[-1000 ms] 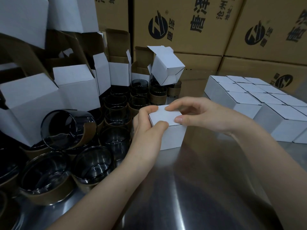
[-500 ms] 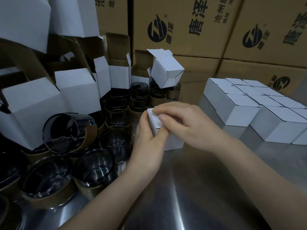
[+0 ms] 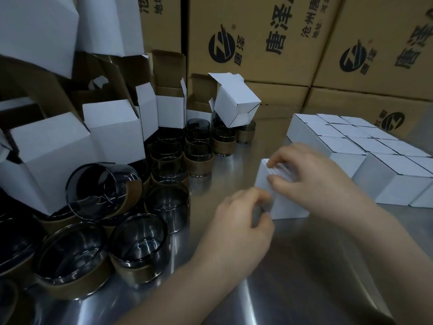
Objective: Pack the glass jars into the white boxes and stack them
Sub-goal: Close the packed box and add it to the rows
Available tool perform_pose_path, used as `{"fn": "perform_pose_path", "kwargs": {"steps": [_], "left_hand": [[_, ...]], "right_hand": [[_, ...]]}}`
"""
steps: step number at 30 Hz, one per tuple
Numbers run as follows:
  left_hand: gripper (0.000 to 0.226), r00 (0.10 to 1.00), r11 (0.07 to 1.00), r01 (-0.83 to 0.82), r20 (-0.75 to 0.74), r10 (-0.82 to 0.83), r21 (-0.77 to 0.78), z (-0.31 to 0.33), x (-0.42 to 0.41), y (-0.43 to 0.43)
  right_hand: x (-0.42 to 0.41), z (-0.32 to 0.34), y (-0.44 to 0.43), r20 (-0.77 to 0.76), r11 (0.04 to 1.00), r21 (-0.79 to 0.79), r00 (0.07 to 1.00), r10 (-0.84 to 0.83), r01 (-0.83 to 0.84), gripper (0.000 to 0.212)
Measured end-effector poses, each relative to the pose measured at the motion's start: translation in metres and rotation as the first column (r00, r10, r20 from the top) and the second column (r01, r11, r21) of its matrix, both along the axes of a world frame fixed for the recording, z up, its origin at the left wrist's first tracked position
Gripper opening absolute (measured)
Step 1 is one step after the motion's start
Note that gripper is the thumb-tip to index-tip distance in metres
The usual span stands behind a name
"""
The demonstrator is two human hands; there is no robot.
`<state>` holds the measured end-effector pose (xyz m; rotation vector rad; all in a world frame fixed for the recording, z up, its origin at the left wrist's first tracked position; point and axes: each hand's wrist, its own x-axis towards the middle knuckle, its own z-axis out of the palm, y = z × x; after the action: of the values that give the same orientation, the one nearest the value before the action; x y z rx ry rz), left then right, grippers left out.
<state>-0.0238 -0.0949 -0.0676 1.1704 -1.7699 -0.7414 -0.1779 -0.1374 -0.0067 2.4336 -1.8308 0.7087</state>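
Fingers [image 3: 281,181] of your R hand [image 3: 316,184] curl over the closed white box [image 3: 290,207]; L hand [image 3: 243,226] curled at its corner, grip too blurred to tell.
Box has shifted right vs 1 s ago, now near the packed boxes [image 3: 346,146] on the tabletop [image 3: 304,266]; prob. stacking next.

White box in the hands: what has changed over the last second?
The white box has moved right across the steel table, away from the glass jars and toward the closed boxes. The right hand grips its top. The left hand has slipped down to the near left corner, and blur hides its grip. The jars, open boxes and closed boxes have not moved.
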Motion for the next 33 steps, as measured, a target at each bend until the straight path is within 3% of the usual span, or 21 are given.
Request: {"fn": "perform_pose_path", "kwargs": {"steps": [12, 23, 33], "left_hand": [[0.019, 0.881, 0.917, 0.380, 0.350, -0.319, -0.120, 0.010, -0.004, 0.022], [0.022, 0.848, 0.904, 0.415, 0.403, -0.344, -0.100, 0.010, -0.006, 0.027], [0.021, 0.834, 0.908, 0.413, 0.432, -0.345, -0.072, 0.009, -0.006, 0.026]], "right_hand": [[-0.063, -0.004, 0.004, 0.066, 0.930, -0.098, 0.934, -0.350, 0.355, 0.015], [-0.099, -0.017, -0.004, 0.068, 0.812, -0.156, 0.826, -0.560, 0.563, 0.015], [-0.106, -0.027, -0.014, 0.125, 0.814, -0.224, 0.844, -0.521, 0.536, 0.011]]}}
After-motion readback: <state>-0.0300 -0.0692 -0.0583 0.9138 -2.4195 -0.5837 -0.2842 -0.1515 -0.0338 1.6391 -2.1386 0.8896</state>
